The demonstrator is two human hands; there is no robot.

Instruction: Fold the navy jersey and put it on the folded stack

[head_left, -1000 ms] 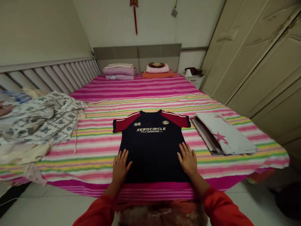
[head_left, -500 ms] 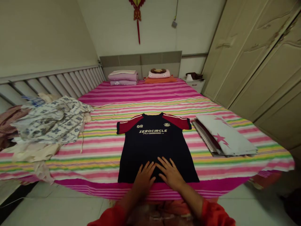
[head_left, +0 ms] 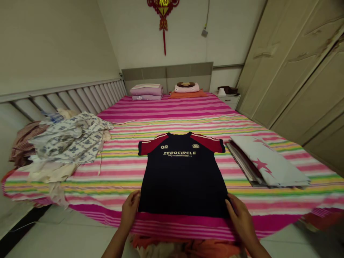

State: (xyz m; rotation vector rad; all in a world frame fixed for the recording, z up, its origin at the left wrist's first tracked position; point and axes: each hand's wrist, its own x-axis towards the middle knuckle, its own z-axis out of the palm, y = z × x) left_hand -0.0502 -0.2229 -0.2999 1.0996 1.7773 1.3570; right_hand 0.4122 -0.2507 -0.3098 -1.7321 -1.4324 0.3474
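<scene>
A dark navy T-shirt point(head_left: 182, 179) with red sleeves and pale chest lettering lies flat, front up, on the striped bed sheet point(head_left: 166, 107), its hem toward me. My left hand point(head_left: 130, 209) pinches the hem's left corner, fingers curled on the cloth. At the hem's right corner my right hand point(head_left: 240, 216) grips the cloth the same way. Both hands sit at the near edge of the bed.
A heap of loose clothes point(head_left: 61, 143) lies at the left of the bed. A folded pile topped by white star-print cloth point(head_left: 266, 161) sits right of the shirt. Folded bedding point(head_left: 146, 92) and a pillow point(head_left: 186, 87) are by the headboard. Wardrobe doors point(head_left: 301, 71) line the right wall.
My hands were pressed flat on the shirt, first near its sides, then together at its middle. Now they have parted to the hem's two corners and closed on them.
</scene>
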